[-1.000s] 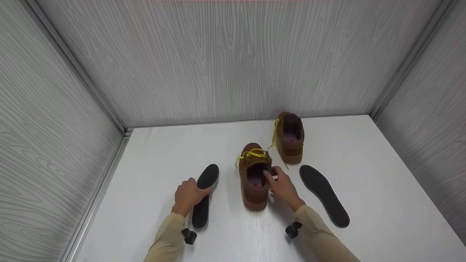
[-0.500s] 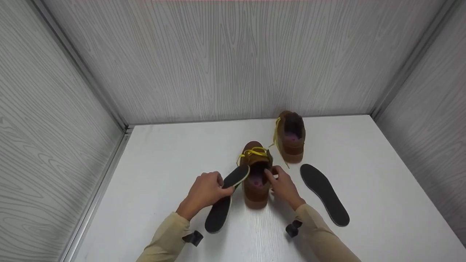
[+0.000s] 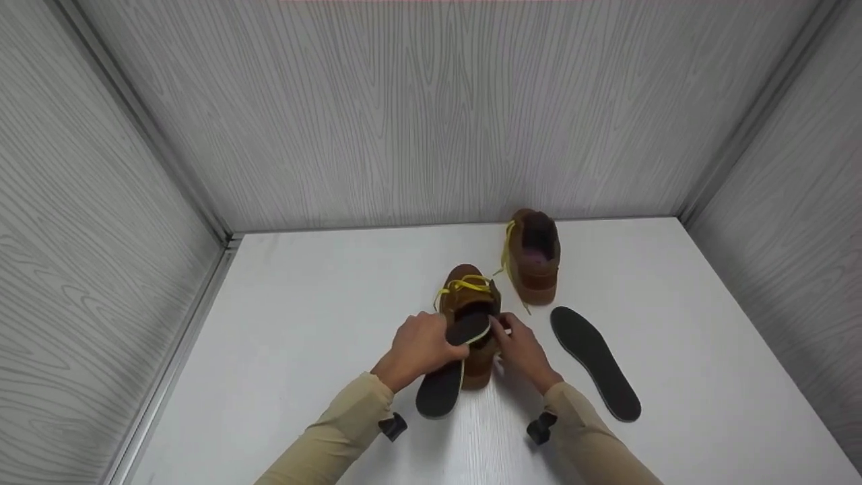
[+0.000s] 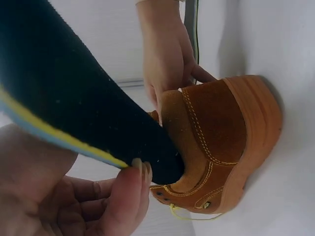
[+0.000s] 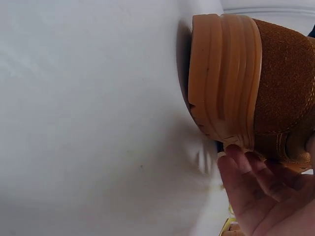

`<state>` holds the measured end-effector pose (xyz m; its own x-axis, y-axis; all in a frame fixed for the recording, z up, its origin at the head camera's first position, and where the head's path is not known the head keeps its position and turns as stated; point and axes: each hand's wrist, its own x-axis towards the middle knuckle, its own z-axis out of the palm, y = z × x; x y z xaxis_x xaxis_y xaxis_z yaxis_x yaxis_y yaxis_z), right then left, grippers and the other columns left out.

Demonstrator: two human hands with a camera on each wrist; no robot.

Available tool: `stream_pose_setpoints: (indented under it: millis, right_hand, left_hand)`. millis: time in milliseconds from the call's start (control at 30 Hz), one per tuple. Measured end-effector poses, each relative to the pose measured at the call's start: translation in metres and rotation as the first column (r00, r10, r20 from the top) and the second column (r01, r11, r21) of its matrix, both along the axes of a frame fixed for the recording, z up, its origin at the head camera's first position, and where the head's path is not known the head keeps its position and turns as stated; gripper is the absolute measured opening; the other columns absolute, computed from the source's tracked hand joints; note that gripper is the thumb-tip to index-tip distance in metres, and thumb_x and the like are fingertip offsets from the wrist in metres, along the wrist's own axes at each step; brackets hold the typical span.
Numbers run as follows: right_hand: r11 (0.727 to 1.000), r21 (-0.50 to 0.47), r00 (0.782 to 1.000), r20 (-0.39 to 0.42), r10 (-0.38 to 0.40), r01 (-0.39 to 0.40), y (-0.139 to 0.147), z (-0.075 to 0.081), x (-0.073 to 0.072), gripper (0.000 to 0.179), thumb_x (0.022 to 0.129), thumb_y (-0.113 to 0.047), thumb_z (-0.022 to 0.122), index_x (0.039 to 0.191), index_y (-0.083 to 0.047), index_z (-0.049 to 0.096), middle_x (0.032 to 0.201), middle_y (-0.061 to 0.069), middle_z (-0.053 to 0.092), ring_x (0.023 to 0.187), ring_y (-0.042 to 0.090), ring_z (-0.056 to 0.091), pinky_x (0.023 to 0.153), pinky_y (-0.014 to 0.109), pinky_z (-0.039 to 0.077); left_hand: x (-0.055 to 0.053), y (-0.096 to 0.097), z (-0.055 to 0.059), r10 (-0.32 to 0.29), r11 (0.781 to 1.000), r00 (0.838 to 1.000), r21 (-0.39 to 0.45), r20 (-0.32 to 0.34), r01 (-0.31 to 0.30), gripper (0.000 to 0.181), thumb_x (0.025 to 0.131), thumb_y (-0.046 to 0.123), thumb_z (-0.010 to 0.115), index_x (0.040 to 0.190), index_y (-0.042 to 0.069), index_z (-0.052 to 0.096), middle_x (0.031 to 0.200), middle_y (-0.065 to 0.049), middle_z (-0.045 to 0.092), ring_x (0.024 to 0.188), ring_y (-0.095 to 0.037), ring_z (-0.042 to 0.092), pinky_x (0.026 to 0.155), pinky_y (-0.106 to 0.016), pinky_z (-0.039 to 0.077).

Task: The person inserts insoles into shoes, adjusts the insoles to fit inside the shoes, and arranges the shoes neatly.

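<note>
A black insole (image 3: 439,394) with a pale yellow edge is pinched between the thumb and fingers of my left hand (image 3: 417,347). Its front end overlaps the opening of a brown suede shoe (image 3: 477,374) with yellow laces, which stands upright, toe pointing away. In the left wrist view, the insole (image 4: 78,98) slants across the shoe's heel collar. My right hand (image 3: 525,353) grips the right side of the shoe's collar, thumb at the opening's edge and fingers outside. Its fingers (image 5: 241,172) lie along the shoe's side near the sole in the right wrist view.
Behind and to the right stands a matching brown shoe (image 3: 539,279) with a loose yellow lace. A second black insole (image 3: 596,360) lies flat right of my right hand. Grey wood-grain panels (image 3: 431,121) wall in the white table (image 3: 323,283) at the back and sides.
My left hand has lifted the insole and carried it rightward, turning its front end over the shoe's opening. The right hand has kept its grip on the shoe.
</note>
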<state>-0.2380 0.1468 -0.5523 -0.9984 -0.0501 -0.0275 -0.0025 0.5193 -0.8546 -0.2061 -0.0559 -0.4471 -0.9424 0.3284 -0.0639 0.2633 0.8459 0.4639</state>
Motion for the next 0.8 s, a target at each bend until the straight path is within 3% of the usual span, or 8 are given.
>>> stream_pose_setpoints:
  millis: [267, 400, 500, 667, 800]
  right_hand:
    - [0.999, -0.014, 0.999, -0.045, 0.028, -0.029, 0.004, -0.003, 0.004, 0.038, 0.1, -0.039, 0.046, 0.12, -0.01, 0.06, 0.107, 0.006, 0.063, 0.08, 0.014, 0.062, 0.067, 0.033, 0.05]
    - [0.999, -0.007, 0.998, -0.047, 0.033, -0.033, 0.003, -0.003, 0.006, 0.039, 0.101, -0.039, 0.044, 0.121, -0.01, 0.059, 0.106, 0.005, 0.062, 0.079, 0.013, 0.06, 0.068, 0.033, 0.049]
    - [0.999, -0.025, 0.999, -0.037, 0.034, -0.035, 0.001, -0.003, 0.007, 0.039, 0.101, -0.039, 0.042, 0.122, -0.009, 0.058, 0.099, 0.005, 0.063, 0.076, 0.015, 0.061, 0.066, 0.034, 0.05]
    - [0.999, -0.048, 1.0, -0.008, 0.019, -0.019, -0.001, -0.002, 0.007, 0.037, 0.102, -0.037, 0.042, 0.121, -0.009, 0.058, 0.089, 0.004, 0.061, 0.071, 0.016, 0.06, 0.062, 0.033, 0.049]
    - [1.0, -0.013, 1.0, -0.004, 0.002, -0.002, -0.004, -0.003, 0.008, 0.035, 0.103, -0.035, 0.041, 0.12, -0.008, 0.057, 0.088, 0.003, 0.06, 0.072, 0.015, 0.057, 0.061, 0.032, 0.048]
  left_hand:
    - [-0.012, 0.018, -0.002, 0.022, 0.998, 0.999, -0.055, -0.044, -0.025, 0.043, 0.077, 0.04, 0.07, 0.097, 0.003, 0.063, 0.078, -0.004, 0.059, 0.064, -0.017, 0.054, 0.058, -0.033, 0.049]
    - [-0.016, 0.029, 0.0, -0.018, 0.994, 0.996, -0.11, -0.086, 0.009, 0.028, 0.079, 0.037, 0.069, 0.074, 0.01, 0.061, 0.063, 0.003, 0.052, 0.057, -0.014, 0.049, 0.052, -0.032, 0.044]
    - [-0.021, 0.038, 0.001, -0.02, 0.987, 0.994, -0.161, -0.111, 0.002, 0.032, 0.079, 0.035, 0.069, 0.062, 0.013, 0.054, 0.056, 0.003, 0.048, 0.054, -0.014, 0.048, 0.049, -0.032, 0.043]
    - [-0.032, 0.057, -0.002, -0.013, 0.956, 0.99, -0.29, -0.142, -0.03, 0.027, 0.083, 0.035, 0.069, 0.075, 0.009, 0.066, 0.073, -0.006, 0.065, 0.066, -0.023, 0.063, 0.053, -0.036, 0.051]
    - [-0.044, 0.071, -0.009, 0.003, 0.927, 0.991, -0.371, -0.134, -0.053, 0.026, 0.086, 0.033, 0.067, 0.09, 0.008, 0.072, 0.088, -0.01, 0.069, 0.076, -0.027, 0.067, 0.057, -0.039, 0.053]
